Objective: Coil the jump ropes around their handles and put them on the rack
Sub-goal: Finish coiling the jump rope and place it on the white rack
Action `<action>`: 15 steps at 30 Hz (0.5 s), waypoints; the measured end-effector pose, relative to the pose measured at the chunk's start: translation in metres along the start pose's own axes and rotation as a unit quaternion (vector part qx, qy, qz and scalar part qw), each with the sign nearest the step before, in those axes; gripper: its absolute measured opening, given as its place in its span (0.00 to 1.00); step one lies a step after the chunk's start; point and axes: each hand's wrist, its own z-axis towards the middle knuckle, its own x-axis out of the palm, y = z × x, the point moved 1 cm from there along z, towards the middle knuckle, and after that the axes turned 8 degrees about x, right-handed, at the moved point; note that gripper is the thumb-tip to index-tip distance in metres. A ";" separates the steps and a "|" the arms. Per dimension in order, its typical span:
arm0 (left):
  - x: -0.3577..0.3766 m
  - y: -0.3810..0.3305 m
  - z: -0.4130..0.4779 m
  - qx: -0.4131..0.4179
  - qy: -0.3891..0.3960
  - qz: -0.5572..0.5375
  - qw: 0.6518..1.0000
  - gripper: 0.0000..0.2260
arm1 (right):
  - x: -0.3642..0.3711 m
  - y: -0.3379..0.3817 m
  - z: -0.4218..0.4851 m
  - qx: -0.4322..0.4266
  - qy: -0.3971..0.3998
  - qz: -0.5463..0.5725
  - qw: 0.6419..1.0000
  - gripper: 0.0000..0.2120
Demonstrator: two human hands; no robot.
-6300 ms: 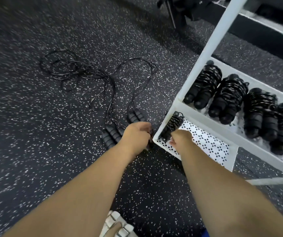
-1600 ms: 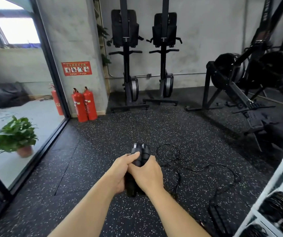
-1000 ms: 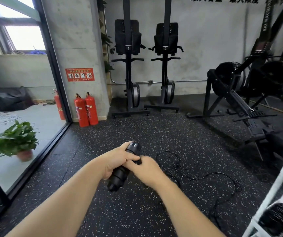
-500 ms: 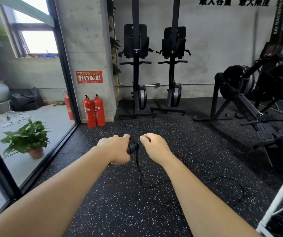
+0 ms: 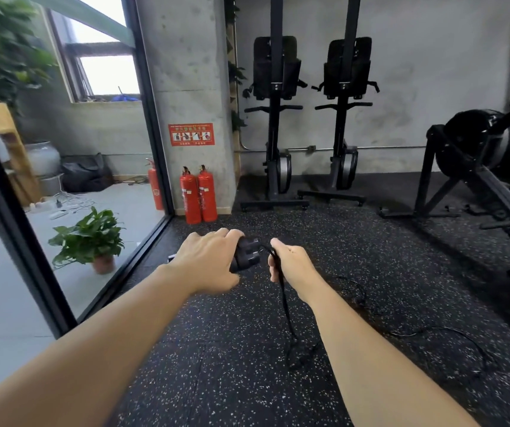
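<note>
Gym floor [image 5: 380, 260], left hand [image 5: 207, 261] grips handles [image 5: 247, 252] pointing away, rope [image 5: 286, 303] hanging

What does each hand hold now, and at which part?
The left hand grips the black jump-rope handles around their bodies; the right hand grips the thin black cord close to them.

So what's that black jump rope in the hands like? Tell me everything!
The jump rope is all black. Its two chunky ridged handles lie side by side in the grip of the left hand. A thin cord leaves the handles, passes through the curled right hand, hangs down and trails in loose loops across the speckled floor. No coils show on the handles yet.
</note>
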 end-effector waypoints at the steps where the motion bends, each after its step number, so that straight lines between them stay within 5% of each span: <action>1: 0.000 0.002 -0.001 -0.009 -0.006 -0.001 1.000 0.29 | 0.003 -0.001 0.002 0.006 0.001 0.006 1.000 0.21; 7: 0.001 0.017 -0.011 -0.077 -0.018 0.005 0.997 0.22 | 0.004 -0.017 0.008 -0.011 -0.101 -0.088 0.991 0.22; 10: 0.008 0.018 -0.016 -0.121 0.059 -0.080 0.988 0.19 | 0.001 -0.017 0.010 -0.056 -0.174 -0.149 0.972 0.23; 15: 0.025 0.017 -0.021 -0.170 0.160 -0.487 0.842 0.20 | -0.010 -0.016 0.018 -0.088 -0.216 -0.231 0.944 0.24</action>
